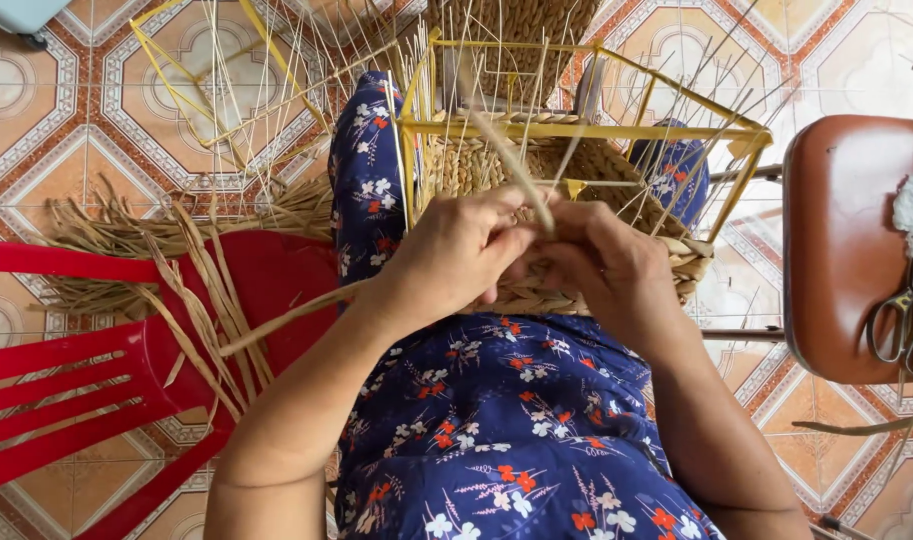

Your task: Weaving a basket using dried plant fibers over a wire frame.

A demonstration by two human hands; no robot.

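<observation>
A half-woven straw basket (pixel 587 165) on a yellow wire frame (pixel 577 130) rests on my lap, over a blue flowered dress. My left hand (pixel 457 255) and my right hand (pixel 602 260) meet at the basket's near rim. Both pinch a pale straw strand (pixel 512 160) that rises up between them. A longer length of straw (pixel 277 320) trails from under my left wrist toward the red chair. Thin upright reeds stick up all around the frame.
A red plastic chair (pixel 97 370) at my left carries a bundle of dried straw (pixel 177 260). A brown stool (pixel 842 250) at my right holds scissors (pixel 907 310). A second, bare yellow frame (pixel 217 80) stands on the tiled floor behind.
</observation>
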